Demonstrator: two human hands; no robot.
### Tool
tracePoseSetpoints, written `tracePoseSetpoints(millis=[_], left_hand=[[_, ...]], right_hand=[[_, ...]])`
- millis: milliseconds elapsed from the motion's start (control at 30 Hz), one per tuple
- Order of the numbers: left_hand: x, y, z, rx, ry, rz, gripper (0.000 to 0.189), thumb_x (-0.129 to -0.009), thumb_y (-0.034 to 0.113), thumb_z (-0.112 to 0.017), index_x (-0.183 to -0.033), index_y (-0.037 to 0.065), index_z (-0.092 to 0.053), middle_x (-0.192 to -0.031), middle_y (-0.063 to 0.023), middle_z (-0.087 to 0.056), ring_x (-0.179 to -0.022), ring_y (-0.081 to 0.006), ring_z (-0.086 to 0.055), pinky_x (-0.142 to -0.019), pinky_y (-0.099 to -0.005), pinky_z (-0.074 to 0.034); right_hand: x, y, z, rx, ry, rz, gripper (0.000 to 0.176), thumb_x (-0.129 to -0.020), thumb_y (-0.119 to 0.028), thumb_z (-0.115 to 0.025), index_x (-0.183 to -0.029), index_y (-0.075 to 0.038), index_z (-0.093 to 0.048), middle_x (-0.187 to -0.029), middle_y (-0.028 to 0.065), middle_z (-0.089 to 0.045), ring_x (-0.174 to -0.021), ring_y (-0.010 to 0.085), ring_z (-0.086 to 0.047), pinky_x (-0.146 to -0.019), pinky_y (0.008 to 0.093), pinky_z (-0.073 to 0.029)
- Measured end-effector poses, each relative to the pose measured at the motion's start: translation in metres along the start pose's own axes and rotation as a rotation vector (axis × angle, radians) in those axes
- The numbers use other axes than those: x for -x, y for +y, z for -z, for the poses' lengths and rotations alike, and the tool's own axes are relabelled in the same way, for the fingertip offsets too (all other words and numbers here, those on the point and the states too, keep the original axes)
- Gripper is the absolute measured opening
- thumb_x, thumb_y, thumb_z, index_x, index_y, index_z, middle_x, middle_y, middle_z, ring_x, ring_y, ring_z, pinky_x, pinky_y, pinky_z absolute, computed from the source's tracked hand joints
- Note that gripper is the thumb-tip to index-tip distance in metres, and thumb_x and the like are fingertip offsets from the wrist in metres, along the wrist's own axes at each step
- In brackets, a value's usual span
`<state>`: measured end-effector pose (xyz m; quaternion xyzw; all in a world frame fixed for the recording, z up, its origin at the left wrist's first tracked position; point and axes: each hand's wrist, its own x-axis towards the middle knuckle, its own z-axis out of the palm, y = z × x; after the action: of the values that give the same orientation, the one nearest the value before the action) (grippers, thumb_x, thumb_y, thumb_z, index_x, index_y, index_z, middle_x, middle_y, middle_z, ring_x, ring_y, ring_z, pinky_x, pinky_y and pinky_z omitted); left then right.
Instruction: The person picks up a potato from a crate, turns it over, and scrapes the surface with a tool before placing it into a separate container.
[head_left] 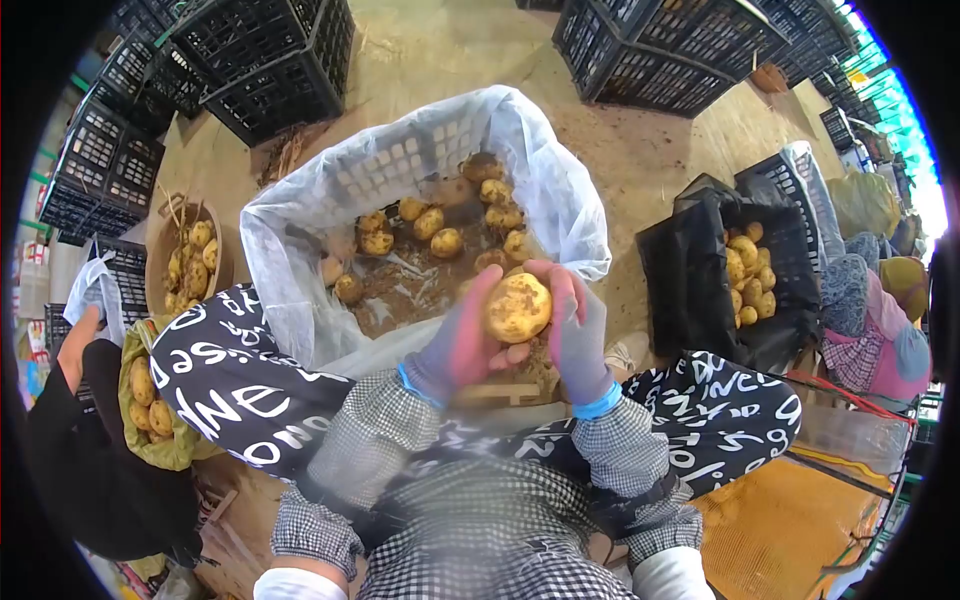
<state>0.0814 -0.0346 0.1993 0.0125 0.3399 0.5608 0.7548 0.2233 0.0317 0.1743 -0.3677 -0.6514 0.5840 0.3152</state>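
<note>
A large potato [518, 307] with brown soil patches is held between my two gloved hands. My left hand [458, 345], in a grey and pink glove with a blue cuff, curls round its left side. On the other side my right hand [575, 335], gloved alike, presses against it with the fingers bent. Both hands are over the near edge of a crate lined with translucent white plastic [285, 235]. Inside this crate, several loose potatoes [446, 242] lie on a soil-covered bottom, mostly toward the far and right sides.
A black-lined crate [680, 260] of potatoes stands at right, a basket [222, 235] of potatoes at left. A yellow-green sack [180, 440] holds more. Stacked black crates [280, 90] stand behind. A person in black [110, 450] is at left; another person [875, 340] sits at right.
</note>
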Motion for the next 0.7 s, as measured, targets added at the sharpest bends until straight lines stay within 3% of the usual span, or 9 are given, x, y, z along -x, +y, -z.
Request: tracePoseSetpoints(millis=[67,200,233,300,400,467,567,633,700], left_hand=[[-0.006,-0.002,0.006,-0.022,0.025,0.066,0.048,-0.1,0.053,-0.038,-0.115,0.011,-0.056,-0.089,-0.0048,-0.061,-0.062,-0.0128,-0.057,-0.045,-0.0218,-0.04],[-0.01,-0.002,-0.004,-0.306,0.068,-0.16,0.045,-0.099,0.048,-0.045,-0.122,0.01,-0.054,-0.104,-0.0047,-0.061,-0.075,-0.0112,-0.059,-0.052,-0.021,-0.044],[-0.009,-0.001,-0.007,-0.428,0.081,-0.261,0.045,-0.099,0.047,-0.046,-0.123,0.01,-0.054,-0.106,-0.0046,-0.06,-0.076,-0.0105,-0.059,-0.053,-0.0209,-0.044],[-0.012,0.001,-0.005,-0.453,0.052,-0.282,0.045,-0.1,0.045,-0.046,-0.127,0.01,-0.052,-0.107,-0.0045,-0.062,-0.076,-0.0108,-0.06,-0.054,-0.0219,-0.046],[-0.014,0.011,0.007,-0.239,-0.044,-0.057,0.047,-0.101,0.044,-0.042,-0.132,0.01,-0.051,-0.1,-0.0047,-0.066,-0.071,-0.0125,-0.062,-0.053,-0.0239,-0.048],[-0.012,0.013,0.009,-0.205,-0.09,0.041,0.048,-0.101,0.045,-0.039,-0.132,0.01,-0.052,-0.095,-0.0048,-0.066,-0.065,-0.0122,-0.061,-0.05,-0.0231,-0.046],[-0.014,0.011,0.008,-0.193,-0.038,-0.01,0.049,-0.103,0.044,-0.034,-0.133,0.009,-0.052,-0.09,-0.0048,-0.066,-0.058,-0.0127,-0.059,-0.047,-0.0224,-0.045],[-0.009,0.018,0.001,-0.261,-0.061,-0.035,0.047,-0.103,0.04,-0.032,-0.129,0.008,-0.053,-0.093,-0.0023,-0.065,-0.066,-0.0089,-0.057,-0.05,-0.0202,-0.044],[-0.006,0.021,0.0,-0.348,-0.023,-0.091,0.048,-0.104,0.039,-0.03,-0.131,0.007,-0.051,-0.098,-0.0012,-0.064,-0.072,-0.0066,-0.056,-0.053,-0.0185,-0.044]], right_hand=[[-0.008,0.015,0.01,0.173,0.028,-0.009,0.037,-0.103,-0.021,-0.048,-0.128,0.006,-0.055,-0.115,0.0104,-0.063,-0.104,0.0164,-0.06,-0.095,0.0297,-0.047],[-0.015,0.011,0.017,-0.098,0.176,0.072,0.042,-0.103,-0.024,-0.047,-0.131,0.006,-0.052,-0.116,0.0118,-0.063,-0.106,0.0166,-0.061,-0.096,0.0308,-0.047],[-0.014,0.012,0.02,-0.167,0.158,0.005,0.043,-0.102,-0.025,-0.049,-0.132,0.006,-0.052,-0.117,0.0113,-0.063,-0.106,0.0161,-0.061,-0.096,0.0306,-0.047],[-0.01,0.005,0.025,-0.303,0.123,-0.125,0.046,-0.101,-0.027,-0.052,-0.134,0.005,-0.051,-0.118,0.0103,-0.063,-0.105,0.0152,-0.06,-0.095,0.0301,-0.047],[-0.003,-0.005,0.019,-0.23,0.0,-0.286,0.054,-0.098,-0.033,-0.058,-0.136,0.004,-0.048,-0.121,0.0084,-0.06,-0.104,0.0135,-0.059,-0.091,0.0293,-0.047],[-0.006,-0.012,0.016,-0.365,-0.096,-0.264,0.049,-0.096,-0.027,-0.061,-0.134,0.003,-0.05,-0.118,0.0072,-0.061,-0.098,0.0119,-0.059,-0.084,0.0271,-0.049],[-0.01,-0.018,0.019,-0.513,-0.214,-0.317,0.053,-0.093,-0.027,-0.065,-0.135,0.001,-0.048,-0.116,0.0066,-0.061,-0.098,0.0134,-0.06,-0.082,0.0273,-0.051],[-0.012,-0.024,0.022,-0.561,-0.282,-0.334,0.057,-0.092,-0.029,-0.067,-0.137,0.001,-0.047,-0.116,0.0072,-0.061,-0.1,0.0149,-0.061,-0.085,0.0281,-0.051],[-0.012,-0.019,0.017,-0.537,-0.264,-0.191,0.063,-0.09,-0.032,-0.069,-0.138,0.001,-0.046,-0.119,0.0082,-0.06,-0.104,0.0166,-0.061,-0.087,0.0297,-0.051]])
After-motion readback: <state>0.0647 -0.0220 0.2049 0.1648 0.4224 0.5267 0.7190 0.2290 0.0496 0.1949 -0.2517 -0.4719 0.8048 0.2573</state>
